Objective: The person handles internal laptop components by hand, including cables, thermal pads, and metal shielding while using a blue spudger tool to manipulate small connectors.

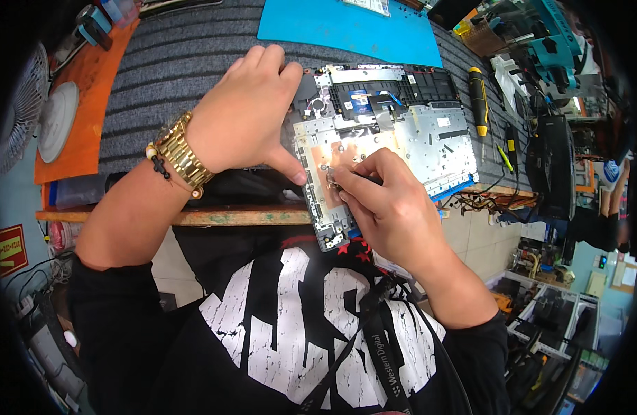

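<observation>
On the tabletop (194,216), at its near edge, seen from the head camera: opened laptop chassis (384,135), metal inner plate up, one corner jutting past the wooden edge toward the body. Left hand (246,114) laid flat over the chassis's left end, fingers closed together and curled over the far rim, thumb stretched along the near side and pressing on the plate; nothing gripped, only bearing down. Gold wristwatch (180,155) and a dark bead bracelet on that wrist. Right hand (384,197) over the copper-coloured patch of the plate, fingers pinched tight on a small slim tool (332,178), tip touching the plate just beside the left thumb; kind of tool too hidden to tell. Beyond the chassis, a blue mat (346,28) on grey ribbed matting (173,69). Right of the chassis, a yellow-and-black screwdriver (478,100) lying apart from both hands. Far left, an orange mat (90,104) with a round pale disc on it.
</observation>
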Tool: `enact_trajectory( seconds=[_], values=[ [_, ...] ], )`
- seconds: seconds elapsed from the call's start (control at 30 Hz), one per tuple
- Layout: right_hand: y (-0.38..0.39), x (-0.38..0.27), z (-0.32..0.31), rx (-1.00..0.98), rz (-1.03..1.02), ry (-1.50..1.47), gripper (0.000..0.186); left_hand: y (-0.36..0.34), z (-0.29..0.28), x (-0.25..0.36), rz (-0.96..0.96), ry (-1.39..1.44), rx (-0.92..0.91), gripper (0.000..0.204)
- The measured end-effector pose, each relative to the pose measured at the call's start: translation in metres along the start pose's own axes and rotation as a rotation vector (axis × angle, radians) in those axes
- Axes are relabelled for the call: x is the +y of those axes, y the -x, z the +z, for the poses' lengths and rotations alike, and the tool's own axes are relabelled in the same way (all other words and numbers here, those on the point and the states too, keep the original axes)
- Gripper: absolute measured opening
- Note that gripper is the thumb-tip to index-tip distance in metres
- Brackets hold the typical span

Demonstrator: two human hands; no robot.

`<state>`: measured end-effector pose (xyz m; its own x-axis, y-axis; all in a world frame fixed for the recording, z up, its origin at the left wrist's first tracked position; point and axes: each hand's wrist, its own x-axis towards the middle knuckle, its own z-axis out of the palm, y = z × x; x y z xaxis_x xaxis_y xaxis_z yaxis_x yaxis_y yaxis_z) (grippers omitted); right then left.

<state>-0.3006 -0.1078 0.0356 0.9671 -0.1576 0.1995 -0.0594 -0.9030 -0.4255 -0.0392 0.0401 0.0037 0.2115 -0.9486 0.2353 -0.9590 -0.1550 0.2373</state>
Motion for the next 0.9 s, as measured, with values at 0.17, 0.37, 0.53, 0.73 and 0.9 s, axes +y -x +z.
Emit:
enact_trajectory(
  seconds=[0.17, 0.37, 0.53, 0.73, 0.9],
  values=[
    [-0.004, -0.004, -0.014, -0.093, 0.079, -0.057, 0.030, 0.001, -0.003, -0.002, 0.007, -0.001, 0.000, 0.148],
    [-0.010, -0.004, -0.020, -0.152, 0.125, -0.140, 0.031, 0.002, -0.002, -0.004, 0.016, 0.012, 0.011, 0.148],
    [-0.010, 0.002, -0.024, -0.136, 0.151, -0.199, 0.031, 0.003, -0.002, -0.005, 0.023, 0.016, 0.021, 0.148],
    [-0.005, 0.000, -0.029, -0.152, 0.172, -0.160, 0.034, 0.004, -0.002, -0.004, 0.021, -0.006, 0.014, 0.149],
    [-0.003, 0.002, -0.031, -0.206, 0.169, -0.129, 0.040, 0.004, -0.002, -0.004, 0.025, -0.006, 0.015, 0.150]
  ],
)
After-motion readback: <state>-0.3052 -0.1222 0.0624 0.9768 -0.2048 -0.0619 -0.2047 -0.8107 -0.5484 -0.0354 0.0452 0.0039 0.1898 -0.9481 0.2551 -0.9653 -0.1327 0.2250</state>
